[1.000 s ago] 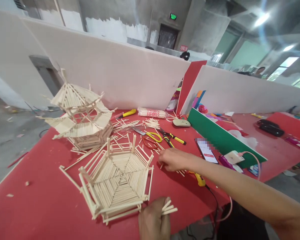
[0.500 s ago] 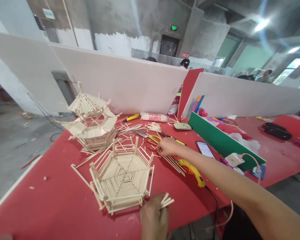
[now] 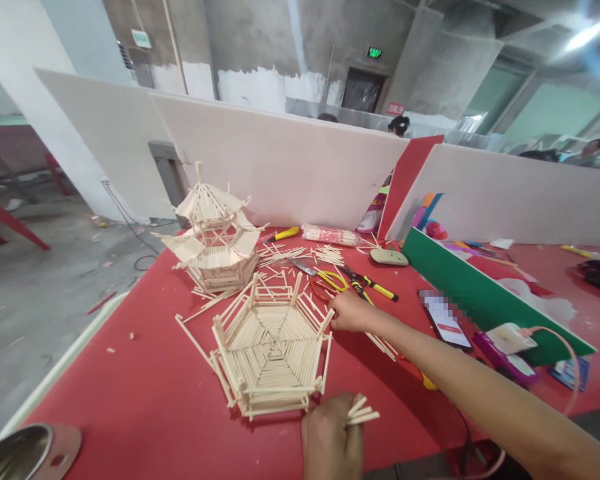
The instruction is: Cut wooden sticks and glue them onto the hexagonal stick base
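A hexagonal frame of pale wooden sticks point(image 3: 276, 343) lies on the red table, its floor laid in a web-like pattern with short posts at the corners. My left hand point(image 3: 333, 433), at the near right edge of the frame, is closed around several short wooden sticks point(image 3: 364, 412) that poke out to the right. My right hand point(image 3: 353, 311) reaches to the frame's right corner, fingers pinched on a wooden stick point(image 3: 325, 321) there; the fingertips are partly hidden. Beyond the frame stands a tiered stick pagoda point(image 3: 215, 233) with a pointed roof.
Behind my right hand lie scissors point(image 3: 333, 280) and yellow-black pliers point(image 3: 380, 288). Loose sticks, a yellow cutter point(image 3: 286, 233), a stick packet point(image 3: 330, 235) and a mouse point(image 3: 389, 257) lie farther back. A phone point(image 3: 445, 319) and green board point(image 3: 495, 300) are right; a metal tin point(image 3: 63, 443) is near left.
The view has swung left, so the scene sits farther right. My right hand has come from the loose sticks to the frame's corner. My left hand still holds its sticks.
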Tool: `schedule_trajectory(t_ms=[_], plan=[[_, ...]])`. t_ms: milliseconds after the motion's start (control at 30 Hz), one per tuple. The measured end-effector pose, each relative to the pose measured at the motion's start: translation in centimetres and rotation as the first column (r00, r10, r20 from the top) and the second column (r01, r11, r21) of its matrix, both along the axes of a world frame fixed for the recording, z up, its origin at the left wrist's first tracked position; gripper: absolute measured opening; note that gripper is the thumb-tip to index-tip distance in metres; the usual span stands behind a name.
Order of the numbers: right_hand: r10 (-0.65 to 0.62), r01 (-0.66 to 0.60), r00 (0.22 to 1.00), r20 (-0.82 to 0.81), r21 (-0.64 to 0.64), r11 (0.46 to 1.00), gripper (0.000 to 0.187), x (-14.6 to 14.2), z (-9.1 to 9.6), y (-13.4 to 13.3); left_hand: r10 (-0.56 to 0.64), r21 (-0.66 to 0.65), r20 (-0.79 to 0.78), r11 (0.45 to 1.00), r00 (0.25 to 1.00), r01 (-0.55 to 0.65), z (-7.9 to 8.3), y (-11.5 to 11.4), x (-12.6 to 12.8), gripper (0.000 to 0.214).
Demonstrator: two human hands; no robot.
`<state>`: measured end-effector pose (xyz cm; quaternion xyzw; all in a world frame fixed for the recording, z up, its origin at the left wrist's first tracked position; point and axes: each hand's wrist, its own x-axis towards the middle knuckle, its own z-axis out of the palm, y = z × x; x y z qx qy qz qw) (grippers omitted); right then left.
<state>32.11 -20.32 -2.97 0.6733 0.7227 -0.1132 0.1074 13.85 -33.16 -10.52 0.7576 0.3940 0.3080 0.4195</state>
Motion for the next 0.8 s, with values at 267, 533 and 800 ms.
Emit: schedule_trajectory(t_ms=[267,533,800], plan=[[0.048,-0.038,0.995,-0.09,0.103,0.994,0.026,-2.6,0.0,5.1,0.009,0.025,-0.004,1.0,1.0,-0.009,-0.6,-0.1,0.2,0.026],[0.108,-0.026,0.956,-0.272,0.288,0.957,0.029,-3.3,1.5,8.3,-0.041,0.04,0.039,0.998,0.998,0.04,-1.5,-0.1,0.1,0.021],[-0.09,0.291,0.775,-0.626,0.228,0.929,0.034,0.5,5.6,-5.2,-0.034,-0.083,0.151,0.995,0.988,0.047,0.4,-0.4,-1.0,0.02]])
